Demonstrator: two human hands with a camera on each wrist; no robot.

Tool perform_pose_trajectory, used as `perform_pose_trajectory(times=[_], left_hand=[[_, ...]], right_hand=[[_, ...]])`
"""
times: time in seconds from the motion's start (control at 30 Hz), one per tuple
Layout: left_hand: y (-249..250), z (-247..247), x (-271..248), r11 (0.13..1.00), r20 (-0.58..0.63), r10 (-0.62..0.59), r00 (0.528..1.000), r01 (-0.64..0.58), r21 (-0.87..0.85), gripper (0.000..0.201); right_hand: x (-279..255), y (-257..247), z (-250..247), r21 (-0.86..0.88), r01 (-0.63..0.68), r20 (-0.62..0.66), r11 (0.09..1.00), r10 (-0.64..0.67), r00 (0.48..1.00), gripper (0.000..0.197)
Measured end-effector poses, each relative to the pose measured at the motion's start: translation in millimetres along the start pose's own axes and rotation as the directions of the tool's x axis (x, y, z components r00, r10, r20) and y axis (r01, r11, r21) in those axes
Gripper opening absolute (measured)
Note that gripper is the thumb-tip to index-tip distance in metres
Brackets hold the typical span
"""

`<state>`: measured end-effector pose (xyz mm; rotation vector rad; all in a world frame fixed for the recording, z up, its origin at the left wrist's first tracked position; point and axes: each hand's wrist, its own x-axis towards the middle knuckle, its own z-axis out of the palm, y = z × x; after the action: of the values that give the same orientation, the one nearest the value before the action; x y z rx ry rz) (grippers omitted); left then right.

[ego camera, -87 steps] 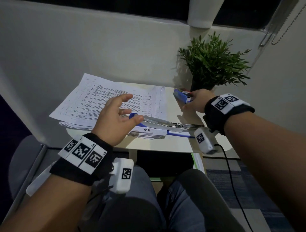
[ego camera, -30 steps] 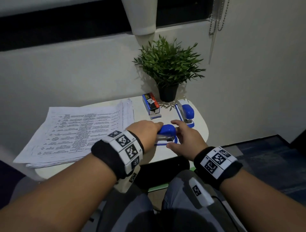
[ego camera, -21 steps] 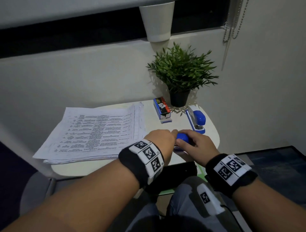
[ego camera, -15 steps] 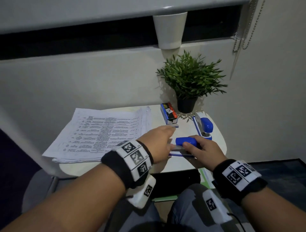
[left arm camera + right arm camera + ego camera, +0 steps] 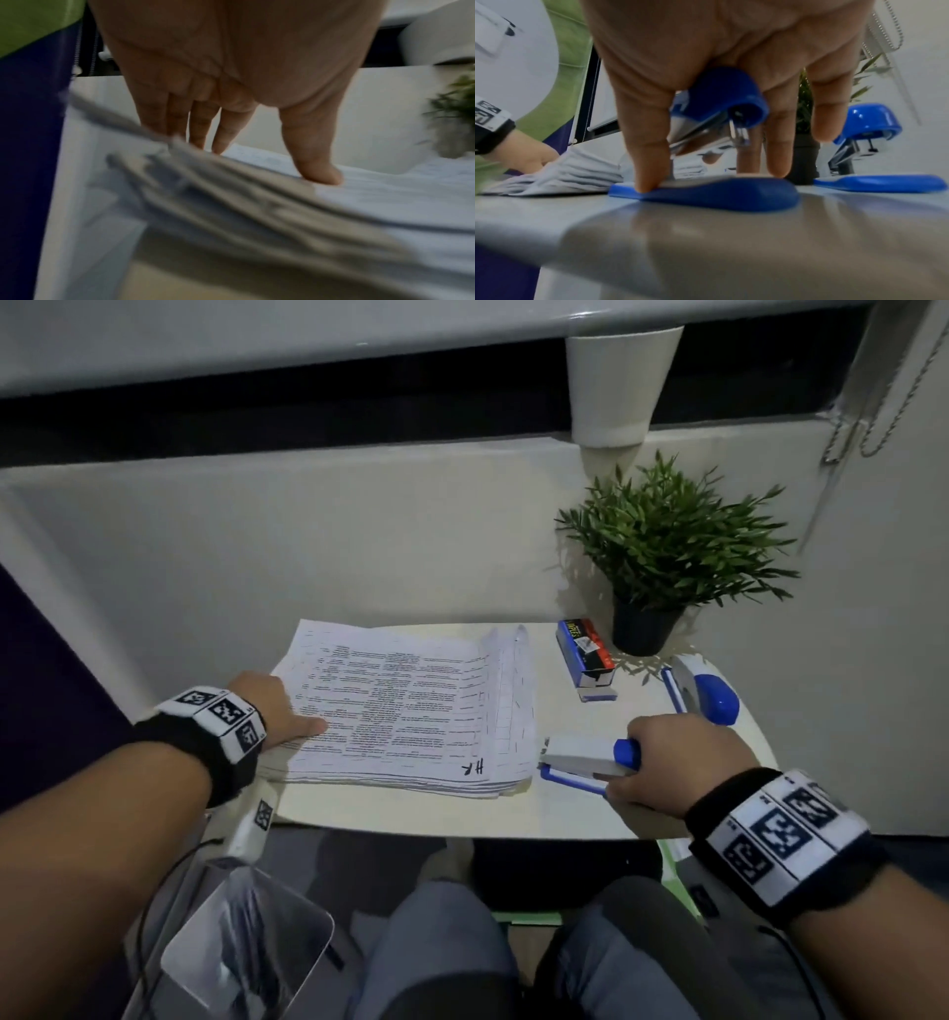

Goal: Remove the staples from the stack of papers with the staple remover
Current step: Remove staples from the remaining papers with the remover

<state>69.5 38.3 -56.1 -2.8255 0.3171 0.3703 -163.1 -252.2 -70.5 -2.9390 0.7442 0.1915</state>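
A thick stack of printed papers [image 5: 411, 706] lies on the small white table [image 5: 462, 814], marked "HR" at its near right corner. My left hand [image 5: 272, 706] rests on the stack's left edge with straight fingers, and its thumb [image 5: 316, 168] presses the top sheet [image 5: 385, 203]. Right of the stack, my right hand [image 5: 678, 762] grips the blue and white staple remover [image 5: 580, 755]. Its nose points at the stack's near right corner, a small gap away. In the right wrist view its blue base [image 5: 718, 194] sits on the table with my fingers curled round the blue top [image 5: 718, 97].
A second blue stapler [image 5: 706, 690] lies at the table's right edge behind my right hand. A staples box [image 5: 585, 654] and a potted plant [image 5: 662, 557] stand at the back right, against the wall. A clear plastic container [image 5: 241, 958] sits below the table at left.
My left hand has let go of the staple remover and moved left onto the stack's left edge. My right hand keeps the tool, now aimed at the stack's corner. The head view has tilted down.
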Motion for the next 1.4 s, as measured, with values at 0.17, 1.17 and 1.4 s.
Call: perform_pose_trajectory(times=[0.17,1.17,1.4], left_hand=[[-9,2,8,0.986,-0.048,-0.071,0.996,0.062,-0.156,0.058],[-15,62,-111,0.184,-0.161,-0.038,0.986,-0.151,-0.971,0.015],[-3,58,-121,0.147,-0.246,0.018,0.969,-0.245,-0.958,0.052]], right_hand=[[12,5,-3,0.095,-0.018,0.095,0.995,0.008,0.995,0.028],[9,-112,20,0.824,-0.422,0.31,-0.379,-0.323,0.894,0.044],[7,-114,0,0.816,-0.397,0.329,-0.421,-0.226,0.917,0.018]])
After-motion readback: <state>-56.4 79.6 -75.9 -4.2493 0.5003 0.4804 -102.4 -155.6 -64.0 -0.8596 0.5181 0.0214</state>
